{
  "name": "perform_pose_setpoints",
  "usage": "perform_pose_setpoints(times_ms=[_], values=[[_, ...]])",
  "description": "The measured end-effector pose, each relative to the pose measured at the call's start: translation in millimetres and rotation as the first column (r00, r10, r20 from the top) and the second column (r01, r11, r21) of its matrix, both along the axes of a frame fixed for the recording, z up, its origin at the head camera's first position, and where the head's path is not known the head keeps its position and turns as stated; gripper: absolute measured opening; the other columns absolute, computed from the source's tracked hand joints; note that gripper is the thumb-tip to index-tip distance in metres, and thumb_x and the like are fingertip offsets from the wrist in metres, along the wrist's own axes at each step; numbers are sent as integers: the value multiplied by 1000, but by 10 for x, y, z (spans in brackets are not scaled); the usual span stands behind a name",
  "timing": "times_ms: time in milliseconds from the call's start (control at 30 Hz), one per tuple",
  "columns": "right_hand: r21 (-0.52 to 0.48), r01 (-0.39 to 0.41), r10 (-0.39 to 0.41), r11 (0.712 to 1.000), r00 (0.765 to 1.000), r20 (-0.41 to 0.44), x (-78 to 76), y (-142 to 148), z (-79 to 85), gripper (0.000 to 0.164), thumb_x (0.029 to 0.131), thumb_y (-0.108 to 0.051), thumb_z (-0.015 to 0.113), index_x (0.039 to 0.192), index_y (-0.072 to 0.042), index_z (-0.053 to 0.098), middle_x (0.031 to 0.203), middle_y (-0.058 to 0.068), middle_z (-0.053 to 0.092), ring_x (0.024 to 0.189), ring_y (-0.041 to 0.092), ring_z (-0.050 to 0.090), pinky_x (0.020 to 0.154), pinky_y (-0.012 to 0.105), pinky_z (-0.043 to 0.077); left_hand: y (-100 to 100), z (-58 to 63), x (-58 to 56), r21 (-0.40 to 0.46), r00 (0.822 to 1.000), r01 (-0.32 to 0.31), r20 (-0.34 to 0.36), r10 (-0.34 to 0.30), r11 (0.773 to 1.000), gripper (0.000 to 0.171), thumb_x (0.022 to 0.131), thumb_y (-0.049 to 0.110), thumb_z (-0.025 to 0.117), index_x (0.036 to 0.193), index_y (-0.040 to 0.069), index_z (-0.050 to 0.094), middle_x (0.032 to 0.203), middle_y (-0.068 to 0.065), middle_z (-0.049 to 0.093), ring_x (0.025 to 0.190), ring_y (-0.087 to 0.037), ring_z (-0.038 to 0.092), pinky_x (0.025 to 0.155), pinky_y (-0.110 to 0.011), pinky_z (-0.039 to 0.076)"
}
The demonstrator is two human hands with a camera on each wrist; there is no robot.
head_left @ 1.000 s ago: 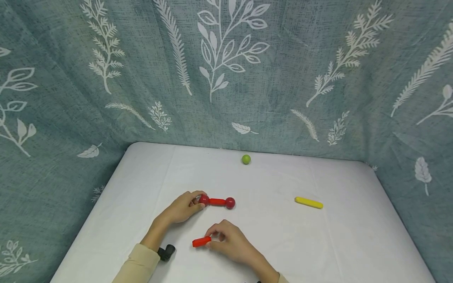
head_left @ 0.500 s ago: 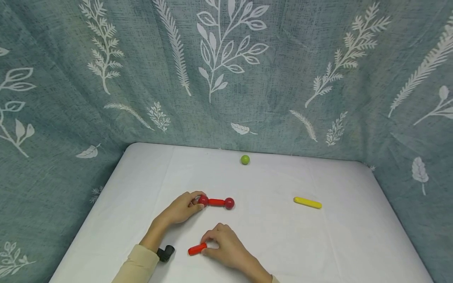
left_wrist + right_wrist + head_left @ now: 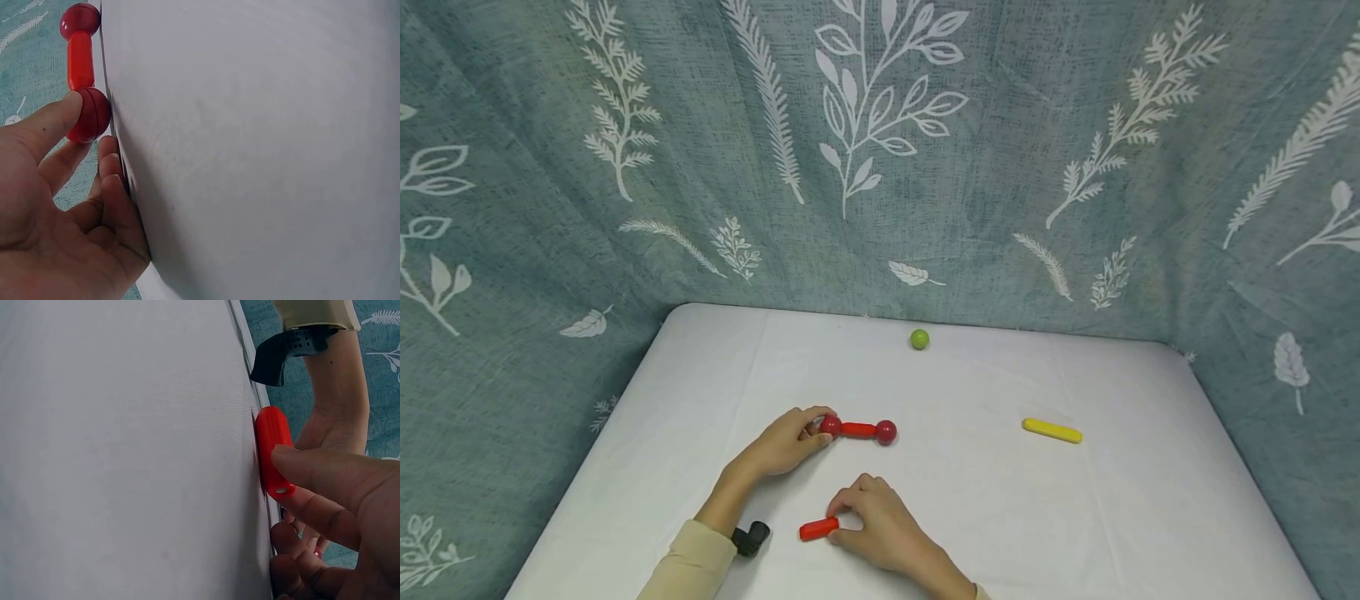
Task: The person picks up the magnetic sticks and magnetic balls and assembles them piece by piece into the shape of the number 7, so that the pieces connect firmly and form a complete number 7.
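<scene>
A red rod [image 3: 858,430] with a dark red ball at each end lies on the white table. My left hand [image 3: 786,440] pinches the left ball [image 3: 92,115] between thumb and fingers, while the right ball [image 3: 886,432] sits free at the far end. Nearer the front, my right hand [image 3: 880,525] pinches a second, loose red rod [image 3: 818,529] by its right end. In the right wrist view, this rod [image 3: 273,450] shows a small shiny spot at its near end, with the thumb over its side.
A yellow rod [image 3: 1052,430] lies to the right. Close to the back edge of the white table [image 3: 985,500] sits a small green ball [image 3: 920,339]. A patterned blue-green cloth [image 3: 880,167] hangs behind. A black wrist camera [image 3: 751,538] is on the left wrist.
Over the first half second, my right hand shifted toward the front and left with the loose red rod, then held almost still. The left hand keeps its pinch in place.
</scene>
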State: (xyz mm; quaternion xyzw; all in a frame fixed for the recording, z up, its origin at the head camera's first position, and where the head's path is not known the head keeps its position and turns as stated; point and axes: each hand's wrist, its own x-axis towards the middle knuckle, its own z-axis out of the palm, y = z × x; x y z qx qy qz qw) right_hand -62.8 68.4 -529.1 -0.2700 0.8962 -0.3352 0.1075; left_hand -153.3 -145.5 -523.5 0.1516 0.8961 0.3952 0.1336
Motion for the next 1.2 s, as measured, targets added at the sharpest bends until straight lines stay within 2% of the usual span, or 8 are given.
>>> perform_pose_setpoints(times_ms=[233, 367, 500, 633, 767, 967, 1200], values=[[-21, -13, 13, 1000, 1000, 2, 0, 18, -1, 18, 85, -29, 82, 99, -27, 72, 95, -16, 52, 89, 3, 46, 78, 22, 41, 2, -7, 7, -18, 1000, -5, -6, 5, 1000, 32, 98, 23, 67, 129, 19, 64, 86, 2, 53, 79, -16, 48, 67, -34, 41], [-65, -20, 24, 998, 998, 61, -11, 69, -5, 18, 88, -27, 79, 103, -26, 71, 96, -14, 53, 91, 5, 48, 79, 23, 43, 5, -6, 2, -25, 1000, -9, -5, 9, 1000, 32, 97, 22, 68, 129, 20, 64, 86, 1, 53, 78, -16, 47, 66, -34, 41], [-129, 8, 6, 992, 994, 108, -44, 170, 20, 18, 89, -25, 77, 106, -24, 70, 95, -10, 54, 85, 8, 50, 73, 24, 44, 8, -6, -5, -29, 1000, -16, -7, 16, 999, 33, 97, 22, 68, 129, 20, 64, 86, 0, 52, 77, -16, 48, 66, -34, 41], [-178, 57, -40, 982, 995, 95, -91, 324, 85, 18, 90, -23, 76, 108, -21, 71, 95, -4, 58, 81, 15, 53, 69, 25, 44, 8, -25, -5, -36, 1000, -15, -10, 15, 999, 31, 97, 23, 68, 128, 21, 64, 86, 1, 52, 78, -16, 48, 66, -33, 41], [-201, 117, -99, 973, 990, 96, -137, 503, 152, 19, 92, -25, 74, 110, -20, 71, 99, -2, 60, 84, 19, 54, 71, 27, 45, 3, -33, -2, -35, 1000, -17, -6, 17, 999, 32, 97, 24, 68, 128, 20, 64, 86, 1, 53, 78, -16, 48, 67, -34, 42], [-185, 205, -187, 961, 977, 106, -175, 751, 203, 21, 92, -26, 74, 110, -17, 71, 105, -3, 62, 90, 18, 55, 74, 30, 47, -4, -26, -3, -31, 1000, -12, -4, 12, 999, 33, 97, 24, 68, 129, 20, 64, 88, 2, 53, 79, -15, 48, 66, -33, 42], [-152, 314, -305, 937, 949, 80, -204, 970, 224, 18, 89, -22, 78, 106, -21, 72, 100, -7, 62, 88, 16, 55, 73, 30, 46, 3, 3, 13, -20, 1000, -12, 1, 12, 1000, 35, 97, 22, 68, 131, 18, 63, 87, 1, 53, 79, -16, 48, 66, -33, 43]])
